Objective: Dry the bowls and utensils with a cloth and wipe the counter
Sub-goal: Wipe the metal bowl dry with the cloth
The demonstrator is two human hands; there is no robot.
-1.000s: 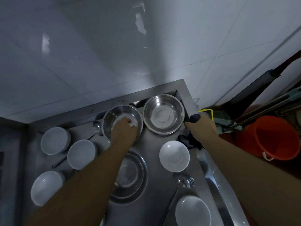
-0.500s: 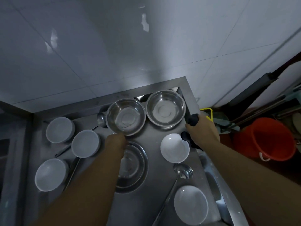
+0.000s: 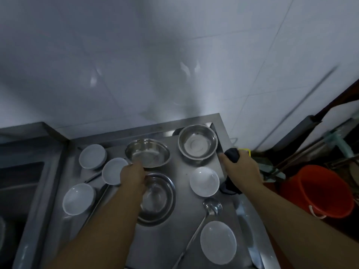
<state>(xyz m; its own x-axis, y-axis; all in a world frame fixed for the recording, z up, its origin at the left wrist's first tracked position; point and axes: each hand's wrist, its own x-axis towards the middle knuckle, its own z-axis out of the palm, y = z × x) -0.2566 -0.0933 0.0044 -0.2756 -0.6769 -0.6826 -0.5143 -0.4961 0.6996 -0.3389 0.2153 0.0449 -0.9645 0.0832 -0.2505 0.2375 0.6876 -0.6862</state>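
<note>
Head view: at the steel counter (image 3: 171, 247), a left hand (image 3: 134, 176) grips the near rim of a tilted steel bowl (image 3: 147, 152) toward the back edge, while the right hand (image 3: 241, 169) clutches a dark cloth (image 3: 232, 154) at the right edge, white bowls around.

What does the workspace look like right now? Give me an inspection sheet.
Surface: steel counter, crowded with dishes.
Job's things: three steel bowls, one tilted; five white bowls, one beside the cloth; ladle.
Clutter: nothing seen.
Grips: left hand holds the tilted bowl's rim; right hand grips a dark cloth.
Cables: nothing seen.
Surroundings: tiled wall, sink to the left, orange bucket to the right.
</note>
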